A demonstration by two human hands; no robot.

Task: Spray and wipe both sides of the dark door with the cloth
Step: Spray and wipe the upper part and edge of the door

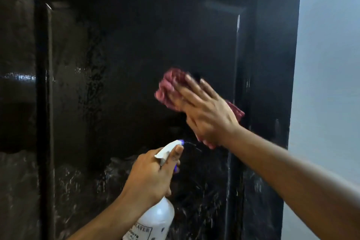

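Note:
The glossy dark door (136, 54) fills most of the view, its lower panel streaked with wet marks. My right hand (204, 111) lies flat with straight fingers on a crumpled pink-red cloth (167, 87), pressing it against the door's middle panel; the hand is motion-blurred. Lower down, my left hand (152, 175) grips the neck of a white spray bottle (153, 220), with a finger on the trigger. The bottle's white nozzle (175, 145) with a blue tip points at the door, and a thin jet leaves it toward the right.
A pale grey-blue wall (327, 84) borders the door's right edge. A raised vertical moulding (44, 103) runs down the door's left side, another down the right near the cloth.

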